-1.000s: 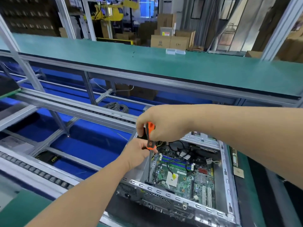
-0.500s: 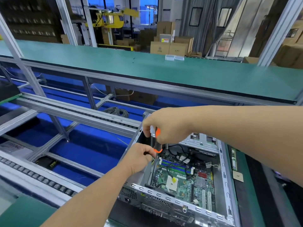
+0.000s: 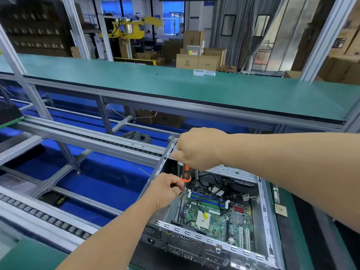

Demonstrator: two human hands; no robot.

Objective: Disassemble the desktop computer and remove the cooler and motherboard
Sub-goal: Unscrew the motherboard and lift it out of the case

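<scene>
An open grey desktop case [image 3: 202,241] lies flat at the lower right. Its green motherboard [image 3: 220,217] shows inside, with black cables, blue memory slots and a bare CPU socket; no cooler is visible. My right hand [image 3: 198,148] grips the top of an orange-and-black screwdriver [image 3: 185,174] that points straight down into the case's far left corner. My left hand [image 3: 165,190] sits just below, at the case's left wall, fingers pinched around the screwdriver's shaft. The tip is hidden.
The case rests on a green bench mat [image 3: 296,240]. A roller conveyor rail [image 3: 87,139] runs to the left over a blue floor. A long green shelf [image 3: 194,88] spans the back, with cardboard boxes [image 3: 196,61] behind it.
My right hand has risen and shifted right with the screwdriver. My left hand stays on the shaft at the case wall. The camera tilted up a little.
</scene>
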